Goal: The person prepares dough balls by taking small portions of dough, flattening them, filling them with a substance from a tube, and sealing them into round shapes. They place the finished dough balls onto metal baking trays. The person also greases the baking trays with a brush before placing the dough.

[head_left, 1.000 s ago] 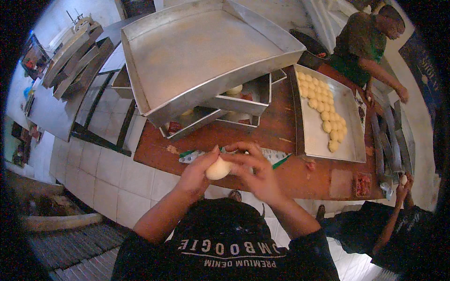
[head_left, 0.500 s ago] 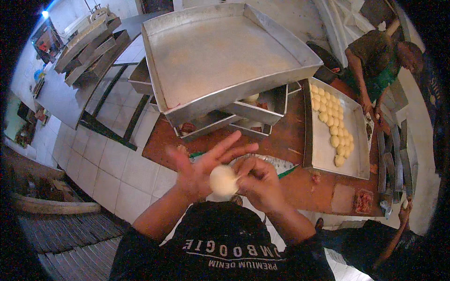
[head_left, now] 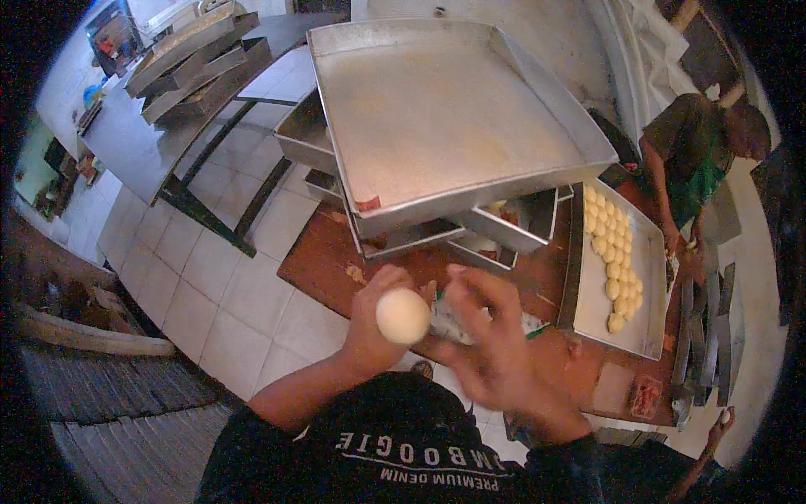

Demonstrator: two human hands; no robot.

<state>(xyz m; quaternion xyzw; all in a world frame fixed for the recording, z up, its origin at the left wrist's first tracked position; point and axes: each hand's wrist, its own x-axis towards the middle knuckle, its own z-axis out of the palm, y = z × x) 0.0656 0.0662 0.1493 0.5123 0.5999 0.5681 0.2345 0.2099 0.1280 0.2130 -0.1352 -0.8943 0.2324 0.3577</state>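
A smooth, pale dough ball [head_left: 402,317] bulges from the thumb side of my left hand [head_left: 369,323], whose fingers are curled round it. To its right hovers my right hand [head_left: 495,344], somewhat smeared by motion, with its fingers apart and nothing visible in them. A small gap separates it from the ball. Both hands are over the near edge of the reddish-brown table [head_left: 336,252]. Beneath the right hand a whitish sheet or bag with green edging [head_left: 533,326] is partly hidden.
A large shallow metal tray [head_left: 453,109] with a small red scrap tops a crossed stack of trays. To the right, another tray [head_left: 592,311] holds several yellowish dough balls, beside a co-worker [head_left: 684,151]. A red-filled container [head_left: 646,396] lies near the table's right end. More trays [head_left: 201,76] stand far left.
My left hand has gone from spread fingers to closed round the dough. My right hand has drawn away from the ball and opened. The whole view has shifted, moving the trays rightward and down.
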